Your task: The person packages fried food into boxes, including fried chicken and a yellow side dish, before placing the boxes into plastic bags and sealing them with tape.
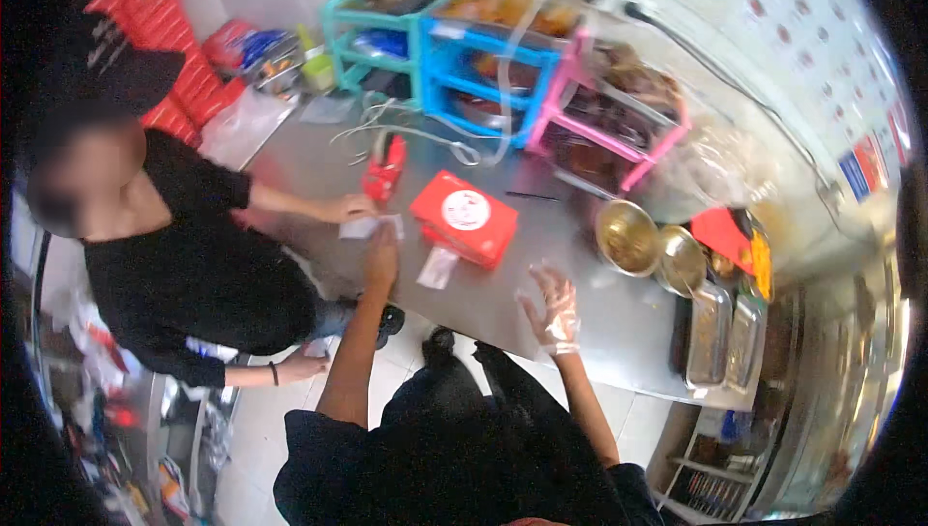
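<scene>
My left hand (pixel 382 249) reaches out over the steel table, its fingertips at a white paper slip (pixel 355 228). Blur hides whether they grip it. A co-worker's hand (pixel 355 208) is at the far side of the same slip. My right hand (pixel 557 308), in a clear plastic glove, hovers near the table's front edge with fingers spread and nothing in it. Between my hands sits a closed red box (pixel 453 215) with a round white printed emblem on top. Another white slip (pixel 438 268) sticks out at its near side. Behind the co-worker's hand lies a red object (pixel 385 167), too blurred to name.
Teal (pixel 341 36), blue (pixel 478 44) and pink racks (pixel 554 116) holding food trays line the table's back. Two metal bowls (pixel 627 236) and clear rectangular containers (pixel 708 337) stand on the right. White cables (pixel 464 152) cross the tabletop. A co-worker (pixel 210 258) stands at my left.
</scene>
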The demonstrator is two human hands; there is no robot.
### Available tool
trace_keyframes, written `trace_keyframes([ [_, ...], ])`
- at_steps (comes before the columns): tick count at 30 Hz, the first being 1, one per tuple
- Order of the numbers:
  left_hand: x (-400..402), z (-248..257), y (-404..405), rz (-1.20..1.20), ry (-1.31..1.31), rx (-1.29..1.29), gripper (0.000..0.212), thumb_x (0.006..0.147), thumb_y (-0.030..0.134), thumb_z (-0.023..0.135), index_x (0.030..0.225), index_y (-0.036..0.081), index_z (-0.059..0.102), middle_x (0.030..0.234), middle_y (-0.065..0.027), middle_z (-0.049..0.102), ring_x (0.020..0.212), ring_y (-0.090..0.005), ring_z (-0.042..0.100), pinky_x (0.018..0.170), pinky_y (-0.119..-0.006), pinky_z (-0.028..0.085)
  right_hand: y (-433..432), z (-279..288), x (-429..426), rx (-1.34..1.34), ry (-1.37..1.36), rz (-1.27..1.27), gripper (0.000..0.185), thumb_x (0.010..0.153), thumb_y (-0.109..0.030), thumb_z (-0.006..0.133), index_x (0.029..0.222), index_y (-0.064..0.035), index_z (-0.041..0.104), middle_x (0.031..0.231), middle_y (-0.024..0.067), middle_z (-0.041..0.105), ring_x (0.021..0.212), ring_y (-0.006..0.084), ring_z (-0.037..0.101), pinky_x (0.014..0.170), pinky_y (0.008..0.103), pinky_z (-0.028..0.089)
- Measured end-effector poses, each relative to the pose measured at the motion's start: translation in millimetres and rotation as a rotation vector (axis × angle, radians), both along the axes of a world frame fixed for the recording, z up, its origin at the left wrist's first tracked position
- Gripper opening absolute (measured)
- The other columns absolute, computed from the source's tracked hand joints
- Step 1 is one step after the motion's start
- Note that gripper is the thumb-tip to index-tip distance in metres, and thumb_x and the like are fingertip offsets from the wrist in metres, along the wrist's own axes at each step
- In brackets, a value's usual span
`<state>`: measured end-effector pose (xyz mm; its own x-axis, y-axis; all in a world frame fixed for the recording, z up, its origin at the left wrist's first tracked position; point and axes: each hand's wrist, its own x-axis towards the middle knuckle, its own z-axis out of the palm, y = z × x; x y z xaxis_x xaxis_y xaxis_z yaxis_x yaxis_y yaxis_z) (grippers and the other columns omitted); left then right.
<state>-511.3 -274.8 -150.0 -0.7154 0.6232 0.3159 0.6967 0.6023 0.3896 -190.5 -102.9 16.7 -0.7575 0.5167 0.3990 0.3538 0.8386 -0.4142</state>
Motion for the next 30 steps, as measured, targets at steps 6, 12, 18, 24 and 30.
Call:
trace_keyframes([
  [6,13,4,-2,0.286,0.098,-0.049,0.020,0.082,0.012,0.051,0.090,-0.001,0.064,0.093,-0.0183,0.063,0.089,-0.0341,0.060,0.081,-0.041,0.047,-36,-37,184,-0.214,-0.006,-0.260,0.049,0.079,-0.023,0.065,0.125,-0.0169,0.049,0.121,0.0161,0.050,0.114,0.0371,0.042,0.096,0.0457,0.036],
  [12,163,95,67,0.253,0.048,0.366,0.028,0.087,0.008,0.044,0.111,-0.004,0.054,0.101,-0.0200,0.060,0.097,-0.0325,0.056,0.086,-0.040,0.041,-119,-74,403,-0.373,-0.013,-0.905,0.041,0.076,-0.018,0.068,0.116,-0.0159,0.057,0.112,0.0143,0.058,0.108,0.0334,0.051,0.095,0.0438,0.038],
  [18,381,140,231,-0.708,-2.002,1.063,0.034,0.093,0.019,0.043,0.123,0.004,0.045,0.112,-0.0093,0.055,0.106,-0.0209,0.052,0.096,-0.037,0.041,-75,-50,505,-0.413,0.147,-1.100,0.024,0.083,-0.024,0.060,0.096,-0.0053,0.068,0.091,0.0153,0.065,0.088,0.0292,0.062,0.081,0.0372,0.047],
  [24,624,223,344,-1.021,-2.703,0.567,0.021,0.089,0.017,0.054,0.102,0.000,0.053,0.089,-0.0096,0.054,0.084,-0.0192,0.054,0.084,-0.034,0.047,47,0,591,-0.315,0.258,-0.976,0.022,0.087,-0.020,0.055,0.098,-0.0057,0.066,0.094,0.0140,0.064,0.088,0.0297,0.060,0.081,0.0378,0.047],
  [30,765,179,440,-1.386,-2.077,0.339,0.023,0.084,0.024,0.063,0.099,0.012,0.051,0.080,0.0003,0.054,0.079,-0.0112,0.055,0.084,-0.031,0.045,150,1,737,-0.190,0.053,-1.061,0.024,0.088,-0.023,0.054,0.100,-0.0060,0.066,0.090,0.0141,0.066,0.082,0.0281,0.063,0.075,0.0367,0.050],
])
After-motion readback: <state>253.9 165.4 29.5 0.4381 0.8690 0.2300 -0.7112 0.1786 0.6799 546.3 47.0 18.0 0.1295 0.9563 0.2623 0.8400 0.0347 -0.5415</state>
